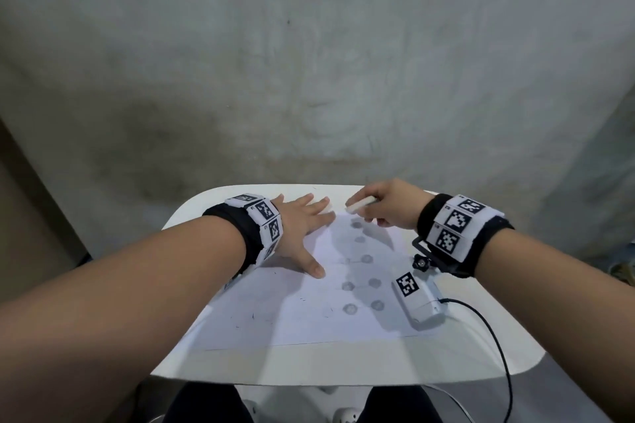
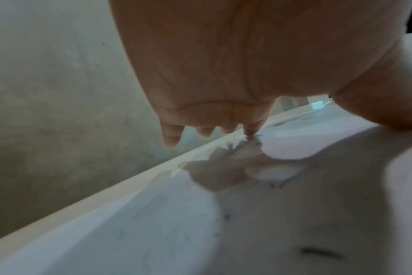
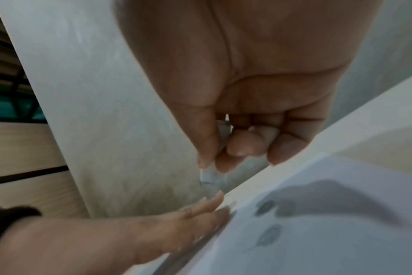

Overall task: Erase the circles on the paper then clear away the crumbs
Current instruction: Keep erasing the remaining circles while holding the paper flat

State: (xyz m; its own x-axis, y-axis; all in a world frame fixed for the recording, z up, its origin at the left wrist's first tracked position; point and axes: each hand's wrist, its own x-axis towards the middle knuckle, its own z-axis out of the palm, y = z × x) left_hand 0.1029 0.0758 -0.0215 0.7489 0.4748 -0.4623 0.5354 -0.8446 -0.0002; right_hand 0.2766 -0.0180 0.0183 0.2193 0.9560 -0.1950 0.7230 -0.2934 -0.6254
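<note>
Markers on wristbands (image 1: 453, 220); no writing readable.

A white sheet of paper (image 1: 295, 312) lies flat on the table, two columns of smudged grey pencil circles (image 1: 367, 258) down its middle, a white block eraser (image 1: 359, 205) held above its far edge

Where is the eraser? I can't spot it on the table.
In the head view, the eraser is pinched in the right hand, above the paper's far edge.

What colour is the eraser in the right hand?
White: the small block eraser pinched in the right hand, clearest in the head view.
</note>
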